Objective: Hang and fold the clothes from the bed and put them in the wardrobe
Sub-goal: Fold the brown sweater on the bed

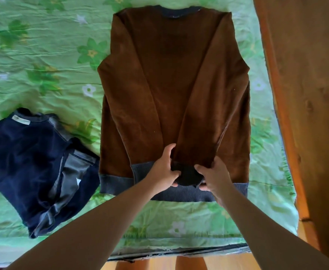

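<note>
L hand (164, 169) & R hand (214, 178), both arms stretched fwd, fingers curled, pinching the dark cuff (189, 174) between them. 1 brown sweater (169, 84) lies flat along the right edge of the bed (43, 55), hem twd near edge. 1 folded navy garment (29, 162) sits by the near-left corner.

The brown sweater (171, 84) is a soft, matt cloth with a short nap, a little like suede. Its hem (117, 185) and the cuff (189, 175) I grip are dark ribbed knit. The green sheet (43, 55) is thin cloth, full of fine creases. The navy garment (23, 152) looks velvety, with smooth, shiny panels (72, 172). The board (305, 94) at my right is varnished wood with knots.
</note>
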Demonstrator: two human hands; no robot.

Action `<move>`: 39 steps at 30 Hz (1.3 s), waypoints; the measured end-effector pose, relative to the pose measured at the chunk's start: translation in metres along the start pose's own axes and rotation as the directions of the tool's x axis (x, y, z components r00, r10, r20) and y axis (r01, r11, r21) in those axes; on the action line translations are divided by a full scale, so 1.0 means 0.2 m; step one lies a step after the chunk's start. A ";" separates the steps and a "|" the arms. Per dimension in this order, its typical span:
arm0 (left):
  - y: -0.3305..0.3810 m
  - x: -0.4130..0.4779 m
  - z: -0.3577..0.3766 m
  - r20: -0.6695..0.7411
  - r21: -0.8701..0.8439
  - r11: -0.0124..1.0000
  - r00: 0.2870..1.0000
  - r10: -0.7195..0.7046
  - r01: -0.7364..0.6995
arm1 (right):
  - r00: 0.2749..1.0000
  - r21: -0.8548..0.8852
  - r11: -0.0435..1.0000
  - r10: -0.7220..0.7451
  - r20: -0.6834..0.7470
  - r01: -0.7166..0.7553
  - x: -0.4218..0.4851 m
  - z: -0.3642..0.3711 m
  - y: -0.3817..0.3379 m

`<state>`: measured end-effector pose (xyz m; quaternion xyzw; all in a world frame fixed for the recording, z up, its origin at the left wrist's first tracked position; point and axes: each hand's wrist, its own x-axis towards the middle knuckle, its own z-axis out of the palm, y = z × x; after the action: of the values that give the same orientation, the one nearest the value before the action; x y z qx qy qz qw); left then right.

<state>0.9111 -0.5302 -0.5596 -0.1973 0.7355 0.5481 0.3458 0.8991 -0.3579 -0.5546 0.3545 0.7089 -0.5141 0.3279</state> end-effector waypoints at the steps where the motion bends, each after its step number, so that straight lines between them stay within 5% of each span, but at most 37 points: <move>1: -0.02 -0.01 0.00 -0.025 0.091 0.996 0.999 0.025 -0.023 | 1.000 -0.090 0.996 -0.008 -0.024 0.006 -0.02 0.00 0.03; 4: -0.08 -0.07 -0.01 -0.073 0.490 0.858 0.974 0.215 -0.153 | 0.979 -0.537 0.837 -0.182 -0.090 0.107 -0.06 -0.03 0.11; 6: -0.13 -0.15 -0.04 -0.054 0.713 0.647 0.900 0.433 -0.269 | 0.849 -0.802 0.516 -0.527 -0.019 0.302 -0.10 -0.06 0.16; 7: -0.18 -0.19 -0.08 -0.019 0.802 0.513 0.845 0.534 -0.306 | 0.755 -0.866 0.300 -0.644 0.125 0.400 -0.11 -0.07 0.19; 9: -0.32 -0.26 -0.16 0.081 0.925 0.267 0.825 0.560 -0.272 | 0.661 -0.869 -0.106 -0.607 0.442 0.484 -0.10 -0.08 0.24; 11: -0.46 -0.30 -0.27 0.149 0.966 0.127 0.890 0.431 -0.224 | 0.689 -0.830 -0.238 -0.469 0.553 0.505 -0.06 -0.09 0.29; 17: -0.57 -0.26 -0.47 0.219 0.971 -0.015 0.860 0.460 -0.240 | 0.631 -0.798 -0.346 -0.490 0.602 0.493 0.00 -0.13 0.24; 22: -0.51 -0.17 -0.50 0.273 0.954 -0.025 0.834 0.480 -0.298 | 0.451 -0.716 -0.458 -0.563 0.692 0.527 0.03 -0.18 0.17; 27: -0.14 -0.09 -0.71 0.344 0.907 0.160 0.904 0.253 -0.389 | 0.484 -0.653 -0.402 -0.449 0.751 0.641 0.04 -0.25 -0.21; 29: 0.14 -0.02 -0.86 0.304 0.902 0.225 0.912 0.277 -0.369 | 0.450 -0.644 -0.391 -0.482 0.752 0.657 0.04 -0.27 -0.53; 32: 0.64 0.16 -1.12 0.021 0.988 0.126 0.899 0.437 -0.084 | 0.532 -0.832 -0.326 -0.651 0.542 0.448 0.11 -0.29 -1.11; 35: 1.07 0.29 -1.33 -0.339 0.933 0.119 0.717 0.609 0.340 | 0.602 -0.995 -0.072 -0.792 0.097 0.065 0.16 -0.28 -1.56; 37: 1.20 0.36 -1.33 -0.374 0.920 0.179 0.645 0.666 0.349 | 0.552 -1.000 0.017 -0.834 -0.004 0.017 0.19 -0.21 -1.69; 39: 1.17 0.39 -1.25 -0.250 0.968 0.162 0.665 0.703 0.192 | 0.441 -0.983 -0.136 -0.880 0.175 0.119 0.20 -0.12 -1.65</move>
<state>0.6280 -0.6828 -0.4193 0.0233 0.9953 -0.0929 -0.0166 0.5973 -0.4007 -0.4184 -0.1439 0.9832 0.1082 -0.0294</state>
